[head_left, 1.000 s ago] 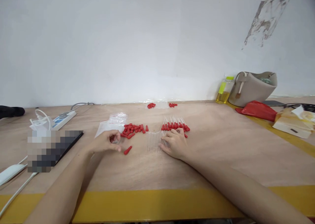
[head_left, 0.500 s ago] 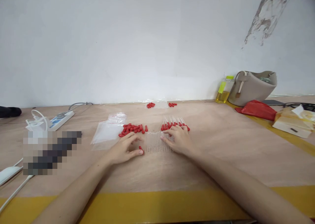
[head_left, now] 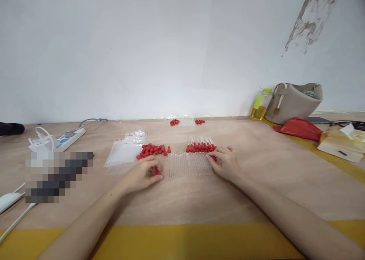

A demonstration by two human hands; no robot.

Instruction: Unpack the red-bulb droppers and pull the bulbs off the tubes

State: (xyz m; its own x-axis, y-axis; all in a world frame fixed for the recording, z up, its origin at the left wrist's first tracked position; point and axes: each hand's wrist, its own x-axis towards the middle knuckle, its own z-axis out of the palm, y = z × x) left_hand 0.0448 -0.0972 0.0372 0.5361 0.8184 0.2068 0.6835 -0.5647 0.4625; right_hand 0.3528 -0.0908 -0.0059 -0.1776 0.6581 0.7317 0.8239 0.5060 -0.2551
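Curled fingers of my left hand point(head_left: 144, 173) hold a red rubber bulb point(head_left: 157, 171), low over the table. A row of thin clear dropper tubes point(head_left: 185, 165) lies side by side between my hands. At its right end, the thumb and forefinger of my right hand point(head_left: 226, 163) pinch together at the top of a tube. Just behind the row are several droppers with red bulbs point(head_left: 199, 147) on their ends, partly covered by my right fingers. Loose red bulbs point(head_left: 151, 149) lie in a pile beyond my left hand.
Clear zip bags point(head_left: 122, 153) lie left of the pile. Small groups of red bulbs point(head_left: 174, 122) rest by the wall. A power strip point(head_left: 71, 138) with cables is at left. A bottle point(head_left: 261, 104), grey bag point(head_left: 296, 104) and red pouch point(head_left: 299, 129) stand at right.
My right hand has moved right along the tubes to the row's end. My left hand has shifted slightly left, and its fingers have curled around the red bulb.
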